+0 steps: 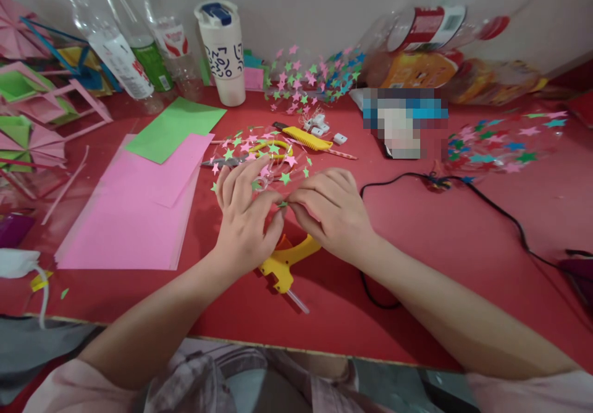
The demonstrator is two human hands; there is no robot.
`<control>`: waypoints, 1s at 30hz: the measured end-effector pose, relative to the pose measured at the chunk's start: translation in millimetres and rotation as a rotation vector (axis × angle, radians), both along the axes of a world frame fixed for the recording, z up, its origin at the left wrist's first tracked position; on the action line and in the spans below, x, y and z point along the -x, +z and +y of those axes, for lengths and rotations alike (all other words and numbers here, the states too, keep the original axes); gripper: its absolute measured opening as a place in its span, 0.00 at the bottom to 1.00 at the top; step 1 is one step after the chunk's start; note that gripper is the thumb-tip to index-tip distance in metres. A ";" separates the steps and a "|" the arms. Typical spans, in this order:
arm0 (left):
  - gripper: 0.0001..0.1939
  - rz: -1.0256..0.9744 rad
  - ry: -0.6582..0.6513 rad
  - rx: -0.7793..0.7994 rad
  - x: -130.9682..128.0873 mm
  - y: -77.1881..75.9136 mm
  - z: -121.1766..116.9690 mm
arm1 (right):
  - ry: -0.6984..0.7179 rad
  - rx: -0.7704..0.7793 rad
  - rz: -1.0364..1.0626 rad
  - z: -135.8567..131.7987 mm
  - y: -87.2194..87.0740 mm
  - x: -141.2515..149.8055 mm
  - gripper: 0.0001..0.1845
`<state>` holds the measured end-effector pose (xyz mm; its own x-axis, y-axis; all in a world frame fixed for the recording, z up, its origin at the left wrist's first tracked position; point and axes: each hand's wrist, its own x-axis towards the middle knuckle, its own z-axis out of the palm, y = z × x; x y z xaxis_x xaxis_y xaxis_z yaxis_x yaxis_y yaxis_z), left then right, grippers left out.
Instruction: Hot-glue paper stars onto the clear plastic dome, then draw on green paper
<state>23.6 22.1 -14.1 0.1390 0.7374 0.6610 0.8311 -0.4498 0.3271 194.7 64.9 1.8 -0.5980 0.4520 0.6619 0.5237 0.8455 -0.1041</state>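
Observation:
Between my two hands, a small green paper piece, perhaps a star, is pinched at the fingertips. The thumb and forefinger of my left hand close on its left side; the other fingers are raised. My right hand pinches it from the right, its fingers bunched together. Below them on the table lies a yellow glue gun, partly hidden by my right hand, with a clear glue stick poking out. Just beyond my fingers is a clear plastic piece dotted with pink and green stars, near a yellow-handled tool.
Pink sheets and a green sheet lie left on the red table. A yellow cutter lies at mid-back. A white tumbler and bottles stand behind. A black cord runs at right.

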 end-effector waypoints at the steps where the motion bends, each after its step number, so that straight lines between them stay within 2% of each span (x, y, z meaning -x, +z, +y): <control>1: 0.04 -0.007 0.000 -0.002 0.1 -0.1 0.4 | 0.000 -0.002 -0.001 -0.1 0.1 0.2 0.05; 11: 0.03 -0.057 -0.011 0.038 0.2 1.7 -0.1 | 0.006 0.002 -0.016 -2.3 0.7 1.8 0.05; 19: 0.04 -0.017 0.024 -0.027 0.8 2.3 0.2 | -0.009 0.026 -0.028 -4.1 1.6 3.0 0.06; 30: 0.06 -0.021 -0.014 -0.063 5.6 4.0 2.0 | -0.082 -0.071 -0.039 -1.7 1.9 -0.8 0.07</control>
